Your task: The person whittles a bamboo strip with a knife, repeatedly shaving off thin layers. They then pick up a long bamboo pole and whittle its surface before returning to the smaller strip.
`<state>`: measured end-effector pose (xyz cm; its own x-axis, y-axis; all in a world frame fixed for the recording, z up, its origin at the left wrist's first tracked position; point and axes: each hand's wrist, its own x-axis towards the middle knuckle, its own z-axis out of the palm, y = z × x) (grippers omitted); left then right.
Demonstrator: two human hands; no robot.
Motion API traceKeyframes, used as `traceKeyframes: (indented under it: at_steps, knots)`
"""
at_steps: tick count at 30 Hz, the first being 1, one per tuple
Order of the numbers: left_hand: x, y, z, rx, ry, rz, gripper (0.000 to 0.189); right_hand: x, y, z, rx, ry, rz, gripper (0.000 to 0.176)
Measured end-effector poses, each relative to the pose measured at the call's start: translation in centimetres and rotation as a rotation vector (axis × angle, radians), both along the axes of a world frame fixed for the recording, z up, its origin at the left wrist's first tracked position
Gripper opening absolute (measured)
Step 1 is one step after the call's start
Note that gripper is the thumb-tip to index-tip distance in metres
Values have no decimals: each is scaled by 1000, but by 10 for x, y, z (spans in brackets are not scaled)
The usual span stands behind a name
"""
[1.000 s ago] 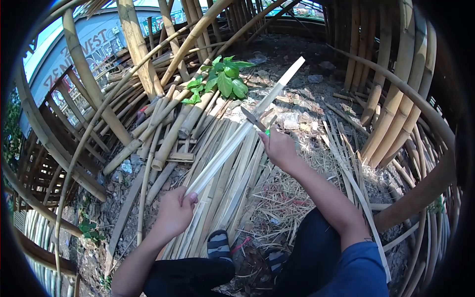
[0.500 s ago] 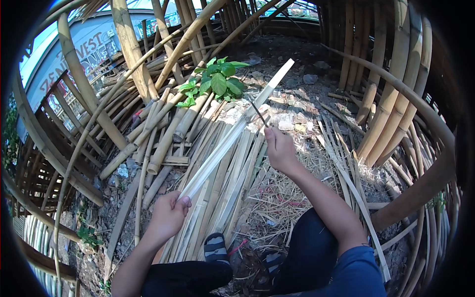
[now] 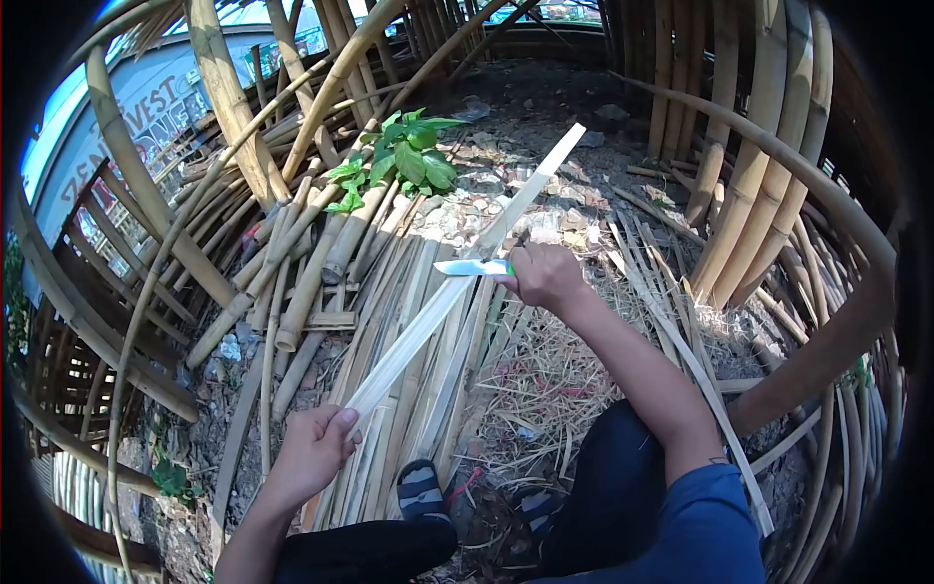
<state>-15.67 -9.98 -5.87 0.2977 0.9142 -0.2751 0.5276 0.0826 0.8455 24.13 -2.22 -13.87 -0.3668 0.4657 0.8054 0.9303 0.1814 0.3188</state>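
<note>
My left hand (image 3: pixel 317 445) is closed around the near end of a long, pale bamboo strip (image 3: pixel 409 343), which slants up and away to the right. In my right hand (image 3: pixel 548 276) is a knife (image 3: pixel 474 267) with a bright blade and a green handle, mostly hidden by the fingers. The blade points left and lies across the strip around its middle in this view. Beneath the strip, many split bamboo slats (image 3: pixel 389 414) lie side by side on the ground.
Thin shavings (image 3: pixel 540 375) cover the ground right of the slats. Bamboo poles (image 3: pixel 321 243) are heaped at the left beside a leafy green plant (image 3: pixel 413 156). Upright poles (image 3: pixel 754 209) stand at the right. A sandalled foot (image 3: pixel 422 490) rests by the slats' near end.
The knife has turned from a thin edge-on look to its broad side, and my right hand has rotated with it. The whole view has shifted slightly.
</note>
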Motion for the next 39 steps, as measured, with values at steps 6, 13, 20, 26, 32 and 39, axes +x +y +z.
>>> traceKeyframes:
  at_steps: [6,13,20,26,32,39]
  knots:
    - [1,-1,6,-72,-34,-62,31,21,-2,13,139,-68,60,55]
    - [-36,-12,-12,-81,32,30,31,102,-35,27,-73,584,-827,59]
    - [-50,9,-33,-79,50,166,31,119,-73,1,-173,825,-753,66]
    - [-27,16,-36,-40,3,98,29,39,-58,11,-278,888,-373,60]
    - [13,20,-16,75,108,-153,21,-58,-56,32,-657,954,121,54]
    - [40,14,2,120,-72,-100,17,-161,-96,35,-850,804,422,47]
